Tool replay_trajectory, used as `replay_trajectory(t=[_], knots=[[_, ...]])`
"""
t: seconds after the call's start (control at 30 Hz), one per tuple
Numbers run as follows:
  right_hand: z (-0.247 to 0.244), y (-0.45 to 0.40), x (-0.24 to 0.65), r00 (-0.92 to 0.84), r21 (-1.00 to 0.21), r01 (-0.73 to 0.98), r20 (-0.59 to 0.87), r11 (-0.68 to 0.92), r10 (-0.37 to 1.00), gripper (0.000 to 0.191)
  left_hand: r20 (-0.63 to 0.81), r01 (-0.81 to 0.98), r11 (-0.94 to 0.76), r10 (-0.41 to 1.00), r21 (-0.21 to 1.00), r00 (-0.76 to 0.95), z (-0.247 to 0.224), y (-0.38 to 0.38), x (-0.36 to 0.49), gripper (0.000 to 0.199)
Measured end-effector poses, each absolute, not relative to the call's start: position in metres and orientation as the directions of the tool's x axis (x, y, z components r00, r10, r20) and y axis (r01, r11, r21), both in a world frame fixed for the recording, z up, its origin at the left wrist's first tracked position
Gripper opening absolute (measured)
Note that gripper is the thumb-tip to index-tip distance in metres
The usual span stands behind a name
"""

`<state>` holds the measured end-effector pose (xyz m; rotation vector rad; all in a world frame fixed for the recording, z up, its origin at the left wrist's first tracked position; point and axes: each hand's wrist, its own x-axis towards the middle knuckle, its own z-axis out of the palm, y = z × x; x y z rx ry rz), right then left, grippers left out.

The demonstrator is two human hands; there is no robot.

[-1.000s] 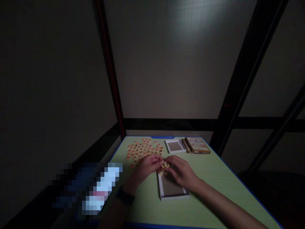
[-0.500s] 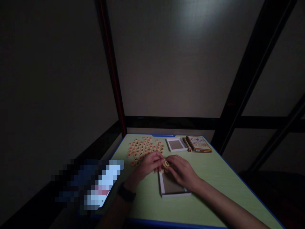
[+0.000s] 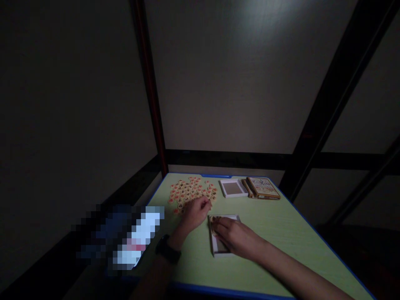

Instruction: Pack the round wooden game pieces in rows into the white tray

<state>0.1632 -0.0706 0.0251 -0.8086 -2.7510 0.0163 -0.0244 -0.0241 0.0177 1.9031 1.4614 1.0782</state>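
Note:
My right hand [image 3: 234, 234] reaches into the near shallow white box tray [image 3: 214, 249]. Its fingers close on round wooden xiangqi pieces [image 3: 213, 227] along the tray's left wall; how many is hidden. My left hand [image 3: 196, 211], a dark watch on its wrist, hovers at the near edge of the spread of xiangqi pieces [image 3: 187, 191]. Its fingers are curled together, and whatever they hold is hidden. The loose pieces bear red or black characters and lie flat on the green table [image 3: 268, 246].
At the back stands a second shallow white tray [image 3: 222, 189]. Right of it lie printed game boxes [image 3: 264, 187]. A blurred-out bright screen [image 3: 137, 237] is at the table's left edge. A dark wall rises behind the table.
My hands have moved apart. The right one has brought the pieces down into the tray's left side, while the left one has drawn slightly left towards the loose pieces.

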Motion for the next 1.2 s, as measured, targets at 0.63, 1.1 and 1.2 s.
replay_trajectory(t=[0.63,1.1,1.2], knots=[[0.027,-0.054,0.176,-0.721,-0.334,0.477,0.380,0.813,0.579,0.016,0.190,0.625,-0.320,0.945,0.713,0.267,0.028,-0.037,-0.021,0.025],[0.020,-0.056,0.166,-0.712,-0.243,0.599,0.274,0.763,0.646,0.026,0.116,0.605,-0.251,0.960,0.755,0.253,0.025,-0.037,-0.020,0.027],[0.019,-0.056,0.166,-0.711,-0.232,0.605,0.272,0.762,0.648,0.024,0.111,0.604,-0.243,0.962,0.759,0.249,0.026,-0.038,-0.019,0.028]])
